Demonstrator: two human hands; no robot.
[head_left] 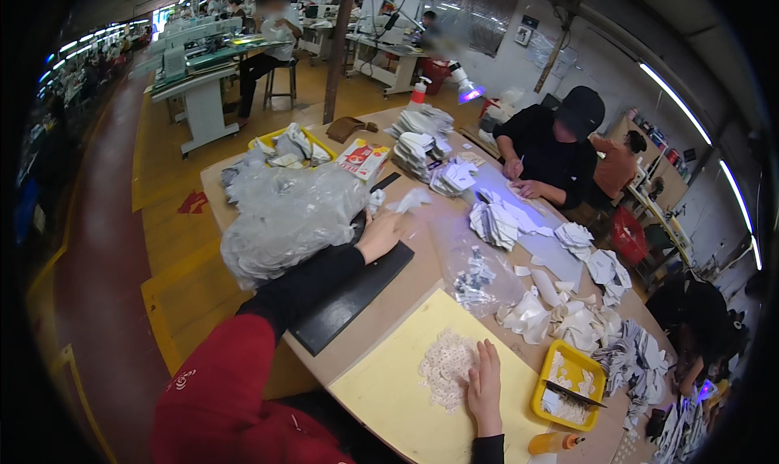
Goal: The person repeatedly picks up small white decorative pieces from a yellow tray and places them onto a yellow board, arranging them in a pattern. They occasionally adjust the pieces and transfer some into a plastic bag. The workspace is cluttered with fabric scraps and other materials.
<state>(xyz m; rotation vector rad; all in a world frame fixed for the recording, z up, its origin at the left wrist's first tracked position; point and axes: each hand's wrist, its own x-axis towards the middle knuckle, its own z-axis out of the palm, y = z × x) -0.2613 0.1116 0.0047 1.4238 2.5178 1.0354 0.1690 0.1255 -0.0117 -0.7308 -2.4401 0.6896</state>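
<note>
Right hand [484, 383] at edge of pile of small pale pieces [445, 367] on yellow sheet [377, 387]; fingers straight, close together, clamped on nothing visible. Left hand [379, 235] beside plastic bag [288, 212], can't tell its fingers' state. Probably gathering pieces; next move likely calls for light sweep.

Crinkled, glossy plastic bag [284, 221]; smooth dark board [353, 298]; matt yellow sheet [385, 379].

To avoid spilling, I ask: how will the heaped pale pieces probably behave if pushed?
The pale pieces may scatter, lying in a loose heap. Each is probably light, looking small and thin. On the flat yellow board, they would likely slide rather than roll.
</note>
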